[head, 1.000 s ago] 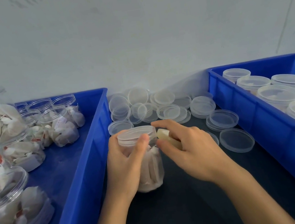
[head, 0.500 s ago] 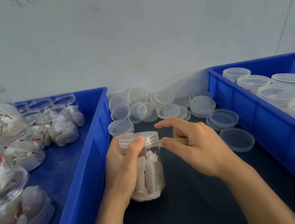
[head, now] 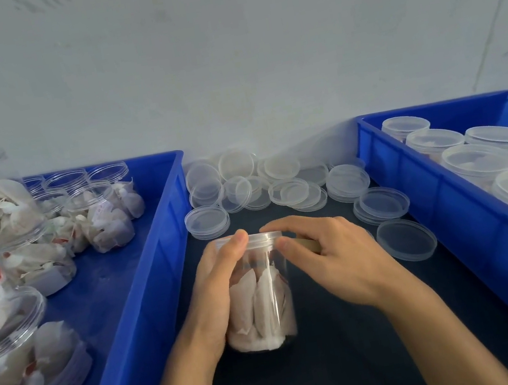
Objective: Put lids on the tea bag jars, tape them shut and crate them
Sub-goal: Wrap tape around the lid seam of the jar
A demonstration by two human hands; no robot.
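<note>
The lidded jar (head: 257,297) stood on the dark counter (head: 360,360). The left hand (head: 218,286) curled around the jar; right hand (head: 335,256) fingers (head: 280,223) pinched a tape roll (head: 308,244) beside the jar's lid (head: 254,239).

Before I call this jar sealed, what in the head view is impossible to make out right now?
- Tape roll: only a tan sliver shows; the right hand covers the rest.
- Clear tape around the lid: too transparent to see, and both thumbs cover the seam.
- Jar left side: hidden by the left hand.
- Right crate: cut off by the frame edge, so the count of its jars is unknown.
</note>
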